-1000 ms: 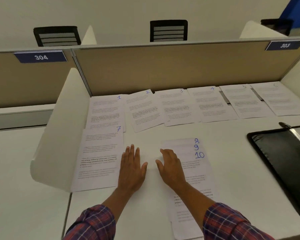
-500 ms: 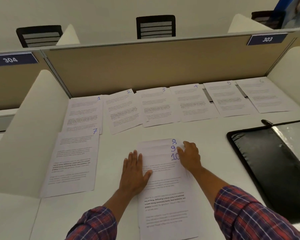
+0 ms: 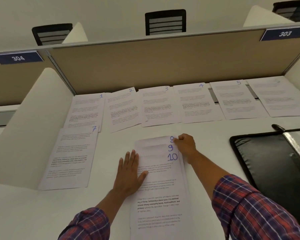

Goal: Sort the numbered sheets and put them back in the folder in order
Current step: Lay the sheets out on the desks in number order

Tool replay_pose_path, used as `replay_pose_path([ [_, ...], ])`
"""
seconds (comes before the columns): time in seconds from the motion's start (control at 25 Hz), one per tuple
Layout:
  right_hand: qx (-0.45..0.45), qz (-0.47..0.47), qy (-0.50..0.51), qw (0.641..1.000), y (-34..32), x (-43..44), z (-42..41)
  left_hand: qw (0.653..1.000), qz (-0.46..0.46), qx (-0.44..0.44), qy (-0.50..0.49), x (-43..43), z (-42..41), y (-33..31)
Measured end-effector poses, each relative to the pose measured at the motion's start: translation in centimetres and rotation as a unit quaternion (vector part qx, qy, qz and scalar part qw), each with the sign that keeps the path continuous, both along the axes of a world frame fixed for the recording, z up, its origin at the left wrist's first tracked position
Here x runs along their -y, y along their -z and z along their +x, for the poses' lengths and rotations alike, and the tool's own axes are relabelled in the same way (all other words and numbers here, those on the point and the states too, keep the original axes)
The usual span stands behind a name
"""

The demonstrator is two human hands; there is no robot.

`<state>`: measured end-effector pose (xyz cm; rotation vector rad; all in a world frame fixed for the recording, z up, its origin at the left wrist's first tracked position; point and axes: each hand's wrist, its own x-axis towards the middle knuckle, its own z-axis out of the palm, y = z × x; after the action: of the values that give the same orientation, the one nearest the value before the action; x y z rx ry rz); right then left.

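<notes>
**deskwatcher:** what's actually lying on the white desk rn?

**paperpile:** row of six sheets along the back partition, the left ones overlapping. They're numbered 1 to 5, last number's too faint to read. sheet 7 is front left, its top edge over sheet 1. fanned stack in the middle showing 8, 9, 10. Open black folder on the right, apart from the stack.
</notes>
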<state>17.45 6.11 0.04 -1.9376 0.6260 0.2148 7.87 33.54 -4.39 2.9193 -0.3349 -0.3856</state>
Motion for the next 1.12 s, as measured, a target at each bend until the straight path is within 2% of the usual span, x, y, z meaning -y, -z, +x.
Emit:
replay_pose_path([
  [0.12, 0.051, 0.048, 0.030, 0.997, -2.2, 1.3, 0.1, 1.000, -0.008, 0.001, -0.003, 1.0, 0.1, -0.2],
  [0.28, 0.154, 0.009, 0.055, 0.986, -6.3, 4.1, 0.2, 1.000, -0.030, 0.000, 0.000, 2.9, 0.2, -0.4],
  [0.4, 0.265, -0.050, 0.039, 0.962, -10.3, 5.9, -0.2, 1.000, -0.014, -0.003, 0.007, 4.4, 0.3, -0.6],
  [0.6, 0.406, -0.052, 0.017, 0.912, -16.4, 6.7, -1.6, 1.000, -0.004, -0.012, -0.019, 5.6, 0.9, -1.2],
  [0.68, 0.446, -0.048, -0.009, 0.894, -18.4, 6.3, -2.5, 0.997, -0.048, -0.001, -0.054, 6.1, 1.5, -2.4],
  [0.72, 0.461, -0.043, -0.024, 0.886, -19.3, 6.0, -3.0, 0.991, -0.101, 0.006, -0.082, 6.5, 1.8, -3.5],
  [0.8, 0.483, -0.026, -0.051, 0.874, -20.8, 5.3, -3.8, 0.951, -0.266, 0.023, -0.154, 7.4, 2.8, -6.5],
  [0.88, 0.491, 0.011, -0.063, 0.869, -22.2, 4.4, -4.4, 0.888, -0.417, 0.045, -0.190, 8.0, 3.8, -10.1],
  [1.04, 0.490, 0.109, -0.047, 0.864, -24.0, 2.6, -4.8, 0.809, -0.558, 0.078, -0.168, 7.6, 4.0, -15.8],
  [1.12, 0.468, 0.144, -0.026, 0.871, -24.1, 1.6, -4.5, 0.756, -0.622, 0.074, -0.192, 6.7, 3.7, -16.8],
])
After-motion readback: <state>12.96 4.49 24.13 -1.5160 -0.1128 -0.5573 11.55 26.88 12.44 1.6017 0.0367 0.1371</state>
